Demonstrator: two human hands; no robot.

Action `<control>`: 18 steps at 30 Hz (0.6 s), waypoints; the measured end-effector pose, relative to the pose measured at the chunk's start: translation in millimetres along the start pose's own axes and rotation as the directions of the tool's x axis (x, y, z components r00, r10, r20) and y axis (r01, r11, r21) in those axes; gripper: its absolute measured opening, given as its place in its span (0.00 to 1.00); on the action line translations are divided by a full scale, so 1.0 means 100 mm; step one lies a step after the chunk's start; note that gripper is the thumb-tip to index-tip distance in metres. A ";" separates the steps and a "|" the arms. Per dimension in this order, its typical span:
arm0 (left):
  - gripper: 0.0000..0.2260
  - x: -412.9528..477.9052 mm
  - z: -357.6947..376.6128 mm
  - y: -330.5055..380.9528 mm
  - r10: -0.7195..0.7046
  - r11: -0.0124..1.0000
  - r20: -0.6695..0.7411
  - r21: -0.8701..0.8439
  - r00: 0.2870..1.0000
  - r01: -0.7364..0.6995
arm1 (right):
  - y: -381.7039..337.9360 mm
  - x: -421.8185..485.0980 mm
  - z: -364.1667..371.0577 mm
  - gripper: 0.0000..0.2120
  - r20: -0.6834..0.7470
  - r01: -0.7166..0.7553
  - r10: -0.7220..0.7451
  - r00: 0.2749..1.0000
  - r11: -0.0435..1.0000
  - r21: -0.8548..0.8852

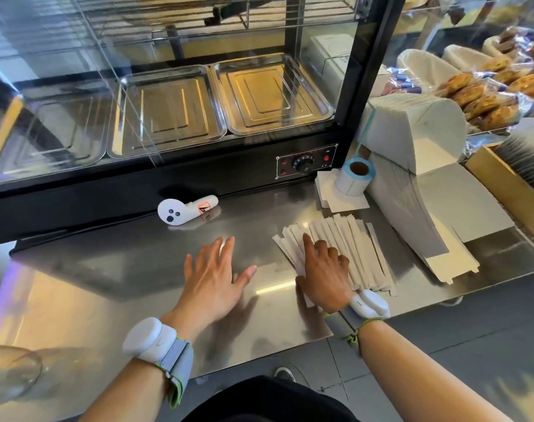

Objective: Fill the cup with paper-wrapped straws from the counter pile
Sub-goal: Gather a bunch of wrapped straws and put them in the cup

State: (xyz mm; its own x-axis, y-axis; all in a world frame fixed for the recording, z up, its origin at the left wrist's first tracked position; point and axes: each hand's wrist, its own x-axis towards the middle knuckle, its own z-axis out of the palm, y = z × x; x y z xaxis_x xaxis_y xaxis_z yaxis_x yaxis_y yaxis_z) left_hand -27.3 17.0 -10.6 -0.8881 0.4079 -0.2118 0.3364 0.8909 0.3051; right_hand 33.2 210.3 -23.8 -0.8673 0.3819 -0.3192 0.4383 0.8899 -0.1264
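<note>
A pile of paper-wrapped straws (347, 242) lies fanned out on the steel counter (107, 284), right of centre. My right hand (323, 269) rests on the left part of the pile, index finger stretched along the straws, the other fingers curled on them. My left hand (214, 275) lies flat on the bare counter to the left of the pile, fingers spread, holding nothing. A clear cup (10, 373) shows blurred at the lower left edge of the view. Both wrists wear white sensor bands.
A glass warming cabinet with steel trays (268, 95) stands behind the counter. A white controller (183, 208) lies in front of it. A label roll (354, 178) and stacks of flat white boxes (417, 184) sit to the right, with wrapped pastries (484, 95) beyond.
</note>
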 end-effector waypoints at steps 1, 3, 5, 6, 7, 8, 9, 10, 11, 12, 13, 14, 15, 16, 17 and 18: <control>0.33 0.01 0.00 0.00 -0.002 1.000 -0.002 -0.009 1.000 0.002 | 0.00 0.02 0.01 0.38 -0.001 0.028 -0.028 1.000 1.000 -0.002; 0.33 0.02 -0.02 -0.03 -0.012 1.000 -0.006 -0.019 1.000 0.012 | -0.01 0.05 0.02 0.38 0.006 0.088 -0.088 0.996 0.996 0.013; 0.33 0.02 -0.03 -0.03 -0.016 1.000 -0.013 -0.020 1.000 0.015 | -0.02 0.06 0.02 0.39 0.005 0.109 -0.109 0.994 0.993 0.041; 0.32 0.01 -0.04 -0.05 -0.021 1.000 -0.014 -0.021 1.000 0.021 | -0.03 0.06 0.03 0.39 0.002 0.105 -0.105 0.994 0.994 0.041; 0.32 0.01 -0.05 -0.07 -0.026 0.999 -0.016 -0.024 1.000 0.025 | -0.05 0.06 0.03 0.40 0.001 0.088 -0.088 0.996 0.996 0.034; 0.32 0.00 -0.05 -0.09 -0.030 0.999 -0.017 -0.026 0.999 0.029 | -0.07 0.05 0.02 0.40 0.007 0.066 -0.067 0.998 0.997 0.028; 0.32 0.01 -0.05 -0.10 -0.034 0.999 -0.020 -0.027 0.999 0.033 | -0.10 0.04 0.02 0.40 0.011 0.055 -0.055 0.998 0.998 0.020; 0.31 0.01 -0.06 -0.12 -0.036 0.999 -0.026 -0.026 0.999 0.035 | -0.12 0.03 0.03 0.39 0.011 0.060 -0.061 0.998 0.998 0.009; 0.31 0.02 -0.06 -0.13 -0.037 0.999 -0.033 -0.027 0.999 0.036 | -0.15 0.02 0.03 0.38 0.008 0.082 -0.082 0.997 0.997 -0.003; 0.31 0.02 -0.07 -0.14 -0.039 0.999 -0.040 -0.031 0.998 0.038 | -0.18 0.01 0.03 0.37 0.004 0.108 -0.108 0.994 0.994 -0.012; 0.31 0.02 -0.06 -0.14 -0.039 0.999 -0.041 -0.032 0.998 0.037 | -0.20 0.00 0.04 0.35 0.002 0.125 -0.125 0.992 0.992 -0.009; 0.31 0.03 -0.06 -0.14 -0.039 0.999 -0.043 -0.030 0.998 0.038 | -0.22 -0.01 0.04 0.34 0.002 0.133 -0.133 0.991 0.991 -0.003; 0.31 0.02 -0.06 -0.15 -0.041 0.999 -0.045 -0.026 0.998 0.040 | -0.24 -0.02 0.04 0.32 0.008 0.133 -0.133 0.991 0.991 0.003; 0.31 0.01 -0.06 -0.16 -0.043 0.999 -0.047 -0.027 0.998 0.042 | -0.26 -0.03 0.03 0.30 0.018 0.128 -0.128 0.992 0.992 0.008; 0.31 0.00 -0.06 -0.17 -0.046 0.999 -0.048 -0.029 0.998 0.045 | -0.29 -0.04 0.03 0.27 0.028 0.121 -0.121 0.992 0.993 0.008; 0.31 -0.02 -0.06 -0.19 -0.051 0.998 -0.047 -0.032 0.998 0.050 | -0.31 -0.05 0.02 0.23 0.037 0.112 -0.112 0.993 0.994 0.004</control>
State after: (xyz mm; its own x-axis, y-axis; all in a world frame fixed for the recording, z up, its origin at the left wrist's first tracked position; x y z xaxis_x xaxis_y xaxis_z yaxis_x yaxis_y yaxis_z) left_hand -33.7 -1.4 -10.7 -0.9179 0.3521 -0.1832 0.2818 0.9032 0.3236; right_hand 24.2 179.9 -20.3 -0.9017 0.2703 -0.3375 0.3395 0.9260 -0.1652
